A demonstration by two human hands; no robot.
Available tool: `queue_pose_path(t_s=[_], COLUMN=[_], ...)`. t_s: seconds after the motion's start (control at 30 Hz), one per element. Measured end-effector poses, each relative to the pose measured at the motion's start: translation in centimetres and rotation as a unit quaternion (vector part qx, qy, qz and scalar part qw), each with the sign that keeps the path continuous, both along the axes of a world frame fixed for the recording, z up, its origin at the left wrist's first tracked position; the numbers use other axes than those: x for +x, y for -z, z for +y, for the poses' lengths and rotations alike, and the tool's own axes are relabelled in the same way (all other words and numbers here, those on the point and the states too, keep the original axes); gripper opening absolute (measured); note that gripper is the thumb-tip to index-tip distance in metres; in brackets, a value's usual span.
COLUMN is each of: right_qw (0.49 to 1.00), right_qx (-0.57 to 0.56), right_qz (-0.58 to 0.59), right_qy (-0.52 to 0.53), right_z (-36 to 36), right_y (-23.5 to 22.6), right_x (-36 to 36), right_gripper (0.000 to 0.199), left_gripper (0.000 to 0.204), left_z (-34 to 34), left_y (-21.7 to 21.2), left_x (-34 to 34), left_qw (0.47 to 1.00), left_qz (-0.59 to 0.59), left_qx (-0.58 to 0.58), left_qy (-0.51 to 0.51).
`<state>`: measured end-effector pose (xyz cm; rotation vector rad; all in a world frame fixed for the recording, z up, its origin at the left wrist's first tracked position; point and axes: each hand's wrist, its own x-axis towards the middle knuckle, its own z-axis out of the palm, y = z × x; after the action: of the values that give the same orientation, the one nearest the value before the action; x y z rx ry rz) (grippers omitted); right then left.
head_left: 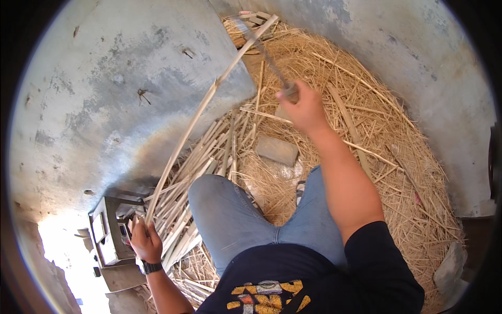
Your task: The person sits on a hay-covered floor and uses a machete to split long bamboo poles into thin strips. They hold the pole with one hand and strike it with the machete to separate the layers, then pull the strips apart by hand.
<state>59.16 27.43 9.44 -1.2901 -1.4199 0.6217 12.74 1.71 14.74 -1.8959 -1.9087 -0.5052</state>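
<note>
My left hand (145, 242), with a dark watch on its wrist, is closed around the lower end of a long pale bamboo strip (183, 132). The strip slants up and away to the right, with a node partway along it. My right hand (309, 109) grips the handle of a long-bladed knife (273, 64), held out in front of me. Motion blurs the dark blade, which points to the far left and crosses the strip near its far end. Whether blade and strip touch, I cannot tell.
A brick (277, 150) lies before my knees. Many split strips (196, 191) are heaped left of my leg. Thin shavings (366, 110) cover the floor ahead and right. Worn grey walls (104, 104) stand close on both sides. A boxy object (109, 233) sits beside my left hand.
</note>
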Motion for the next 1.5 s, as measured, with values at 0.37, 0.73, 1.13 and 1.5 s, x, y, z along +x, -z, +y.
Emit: queue_pose_path(t_s=[0.37,0.73,1.13,1.5], right_qw=[0.939,0.893,0.982,0.99], right_qx=[0.13,0.197,-0.015,-0.139], right_qz=[-0.29,-0.366,-0.16,-0.035], right_qy=[-0.131,-0.172,-0.095,-0.01], right_z=[-0.8,-2.3,-0.6,3.3], right_y=[0.2,-0.2,0.4,3.4], right_x=[-3.0,-6.0,-2.8,0.0], right_gripper=[0.013,0.024,0.02,0.032], left_gripper=[0.01,0.008,0.013,0.028], left_z=[1.4,1.9,1.0,-0.4], left_y=[-0.5,-1.3,-2.1,-1.8], left_x=[0.0,2.1,1.7,0.3], left_qw=[0.996,0.999,0.998,1.0], left_qz=[0.032,0.0,-0.025,0.007], left_qx=[0.082,0.0,-0.052,-0.005], left_qy=[0.033,0.051,0.023,0.007])
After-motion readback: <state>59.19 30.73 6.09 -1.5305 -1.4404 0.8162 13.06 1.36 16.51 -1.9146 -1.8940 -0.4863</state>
